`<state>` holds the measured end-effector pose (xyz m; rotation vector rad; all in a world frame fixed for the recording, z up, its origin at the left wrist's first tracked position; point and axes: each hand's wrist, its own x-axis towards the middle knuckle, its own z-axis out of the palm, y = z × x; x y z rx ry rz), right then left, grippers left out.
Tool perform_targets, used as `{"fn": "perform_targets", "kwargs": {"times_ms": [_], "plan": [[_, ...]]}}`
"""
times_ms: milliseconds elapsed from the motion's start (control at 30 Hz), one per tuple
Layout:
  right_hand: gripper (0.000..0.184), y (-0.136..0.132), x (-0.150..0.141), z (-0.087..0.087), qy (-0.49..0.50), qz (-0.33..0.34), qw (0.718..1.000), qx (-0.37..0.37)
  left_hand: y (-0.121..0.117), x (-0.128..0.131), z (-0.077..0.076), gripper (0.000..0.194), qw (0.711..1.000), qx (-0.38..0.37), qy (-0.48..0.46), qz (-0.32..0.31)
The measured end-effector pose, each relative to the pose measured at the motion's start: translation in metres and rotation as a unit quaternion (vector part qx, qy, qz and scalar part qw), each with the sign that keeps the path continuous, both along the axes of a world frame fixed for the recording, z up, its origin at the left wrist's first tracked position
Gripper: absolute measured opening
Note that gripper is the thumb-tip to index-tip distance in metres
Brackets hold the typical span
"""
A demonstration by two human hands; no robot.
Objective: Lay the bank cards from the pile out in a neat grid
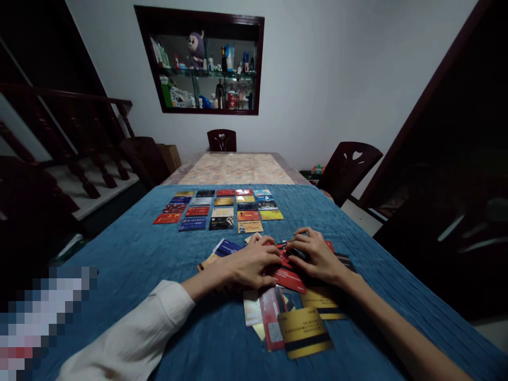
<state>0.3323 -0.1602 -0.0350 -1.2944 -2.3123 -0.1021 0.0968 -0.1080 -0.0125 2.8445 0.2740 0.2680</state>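
My left hand rests on a loose pile of plastic cards, its fingers bent and spread, touching a red card. Beside it my right hand lies over the same pile, fingers apart and curved above something dark, partly hidden beneath them. A blue card pokes out past my left wrist. Nearer to me overlap a gold card with a dark stripe, a second gold card and a red-edged card. Much of the pile is covered by my hands.
Beyond the pile, several cards lie in rows on the blue tablecloth, among them a black card and a yellow card. Chairs stand around the table, including a dark wooden chair at the right.
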Motion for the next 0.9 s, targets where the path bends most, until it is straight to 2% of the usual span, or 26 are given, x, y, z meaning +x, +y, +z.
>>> {"fn": "perform_targets", "kwargs": {"times_ms": [267,500,700,900], "plan": [[0.018,-0.007,-0.003,0.0,-0.005,0.015,0.999,-0.03,-0.002,0.001,0.0,0.028,0.999,0.027,-0.016,0.007],[0.023,-0.017,-0.008,0.01,0.002,0.034,0.999,-0.038,0.001,-0.004,0.007,0.027,0.998,0.048,-0.015,0.031],[0.028,-0.022,-0.01,0.016,-0.013,0.052,0.996,-0.074,0.009,-0.008,0.007,0.028,0.998,0.031,-0.018,0.059],[0.03,-0.021,-0.009,0.015,-0.019,0.049,0.995,-0.081,0.017,-0.01,0.002,0.023,0.998,0.017,-0.038,0.053]]}}
